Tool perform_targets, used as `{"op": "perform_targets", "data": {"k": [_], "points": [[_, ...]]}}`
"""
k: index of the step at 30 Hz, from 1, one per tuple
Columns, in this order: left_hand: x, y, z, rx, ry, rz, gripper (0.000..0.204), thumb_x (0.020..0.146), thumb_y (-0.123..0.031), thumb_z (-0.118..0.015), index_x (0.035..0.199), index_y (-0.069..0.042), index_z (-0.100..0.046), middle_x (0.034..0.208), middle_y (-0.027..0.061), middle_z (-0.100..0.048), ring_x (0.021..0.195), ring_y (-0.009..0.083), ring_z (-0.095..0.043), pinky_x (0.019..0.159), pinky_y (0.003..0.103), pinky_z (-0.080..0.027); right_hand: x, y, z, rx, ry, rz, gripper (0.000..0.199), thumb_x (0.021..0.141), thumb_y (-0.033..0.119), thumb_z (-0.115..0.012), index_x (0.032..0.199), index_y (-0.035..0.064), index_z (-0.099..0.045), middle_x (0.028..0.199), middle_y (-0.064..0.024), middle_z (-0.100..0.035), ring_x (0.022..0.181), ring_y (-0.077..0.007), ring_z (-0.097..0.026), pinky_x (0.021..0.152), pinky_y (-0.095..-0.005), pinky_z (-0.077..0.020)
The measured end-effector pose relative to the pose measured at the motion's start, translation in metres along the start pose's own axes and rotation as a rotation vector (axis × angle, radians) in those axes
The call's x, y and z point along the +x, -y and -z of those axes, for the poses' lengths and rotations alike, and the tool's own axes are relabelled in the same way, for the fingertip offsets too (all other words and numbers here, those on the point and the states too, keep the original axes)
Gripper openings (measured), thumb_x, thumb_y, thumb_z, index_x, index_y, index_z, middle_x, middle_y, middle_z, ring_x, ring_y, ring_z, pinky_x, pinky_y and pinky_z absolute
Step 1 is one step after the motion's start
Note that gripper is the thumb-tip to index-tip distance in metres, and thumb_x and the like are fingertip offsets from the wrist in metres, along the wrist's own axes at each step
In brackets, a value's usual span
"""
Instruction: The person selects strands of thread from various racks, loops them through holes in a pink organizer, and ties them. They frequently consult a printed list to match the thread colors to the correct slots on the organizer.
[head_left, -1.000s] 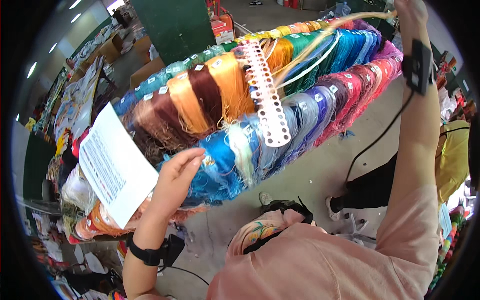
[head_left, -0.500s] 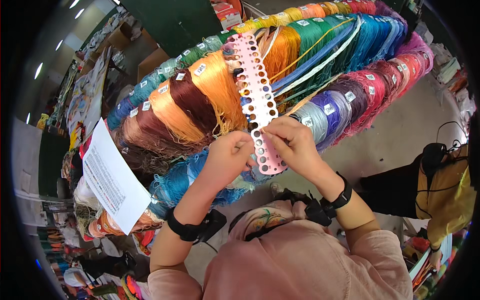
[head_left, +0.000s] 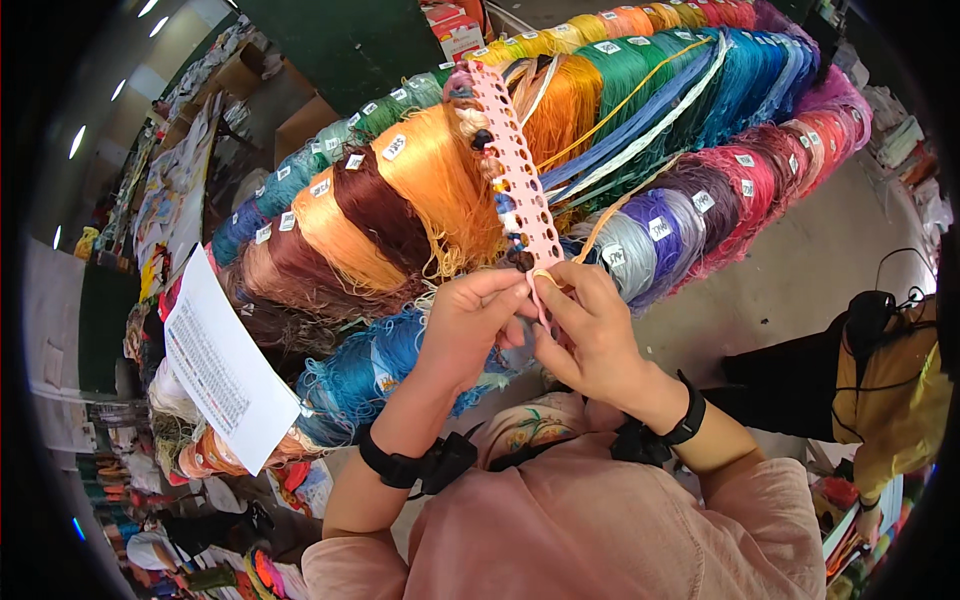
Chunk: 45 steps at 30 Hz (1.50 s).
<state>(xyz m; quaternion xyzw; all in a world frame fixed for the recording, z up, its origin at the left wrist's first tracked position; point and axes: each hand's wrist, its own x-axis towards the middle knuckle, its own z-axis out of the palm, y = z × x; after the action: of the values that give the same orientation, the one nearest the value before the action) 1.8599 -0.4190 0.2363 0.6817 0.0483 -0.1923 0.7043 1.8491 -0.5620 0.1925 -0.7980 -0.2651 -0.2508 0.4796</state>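
Note:
A long pink thread card with rows of punched holes slants up and away from me. Small bunches of coloured thread are looped along its left edge. My right hand is closed on the card's near end, which shows nearly edge-on between my hands. Fingers pinched together, my left hand meets the card's left edge there; what lies between these fingertips is hidden. Just beyond both hands are thick hanks of orange thread and dark brown thread with small white labels.
Rows of labelled hanks continue in green, blue and purple. A printed paper sheet rests on threads at the left. Loose white strands cross the green hanks. Another person in yellow stands at the right.
The card has turned, so its left edge with the thread bunches shows more and its near end is now mostly behind my fingers. My hands have come closer together.

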Motion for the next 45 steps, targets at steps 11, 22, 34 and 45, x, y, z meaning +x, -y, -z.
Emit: {"op": "perform_targets", "data": {"k": [11,22,34,45], "points": [[0.006,0.001,-0.02,0.055,-0.112,-0.043,0.011,0.076,-0.005,-0.05,0.083,0.002,-0.055,0.062,0.0046,-0.055,0.041,0.0058,-0.044,0.037,0.016,-0.033,0.007,-0.017,0.0,0.278,-0.165,-0.043,0.034,0.051,0.005,-0.057,0.083,-0.0025,-0.052,0.08,-0.0141,-0.048,0.065,-0.0265,-0.049,0.057,-0.0318,-0.0413],[-0.01,-0.01,0.014,-0.133,-0.175,0.062,0.013,0.075,-0.007,-0.053,0.084,0.002,-0.056,0.057,0.0042,-0.051,0.039,0.0045,-0.038,0.034,0.015,-0.026,0.011,-0.025,-0.01,0.25,-0.052,-0.016,0.036,0.051,0.008,-0.056,0.085,0.001,-0.047,0.072,-0.0122,-0.044,0.064,-0.0279,-0.044,0.058,-0.0337,-0.0383],[-0.019,-0.011,0.021,-0.033,-0.253,0.107,0.016,0.078,-0.012,-0.052,0.089,0.0,-0.054,0.057,0.0024,-0.05,0.036,0.0043,-0.038,0.032,0.016,-0.026,0.01,-0.025,-0.015,0.167,0.033,-0.02,0.037,0.052,0.013,-0.061,0.086,0.0024,-0.049,0.076,-0.0106,-0.044,0.071,-0.0264,-0.045,0.065,-0.0335,-0.0369],[-0.02,-0.008,0.02,-0.183,-0.103,-0.046,0.012,0.077,-0.007,-0.051,0.084,0.002,-0.056,0.072,0.0054,-0.056,0.039,0.0027,-0.039,0.036,0.015,-0.031,0.012,-0.027,-0.014,0.219,0.036,0.001,0.035,0.055,0.013,-0.062,0.085,0.0009,-0.049,0.076,-0.0111,-0.045,0.07,-0.0267,-0.045,0.062,-0.0345,-0.0373]]}}
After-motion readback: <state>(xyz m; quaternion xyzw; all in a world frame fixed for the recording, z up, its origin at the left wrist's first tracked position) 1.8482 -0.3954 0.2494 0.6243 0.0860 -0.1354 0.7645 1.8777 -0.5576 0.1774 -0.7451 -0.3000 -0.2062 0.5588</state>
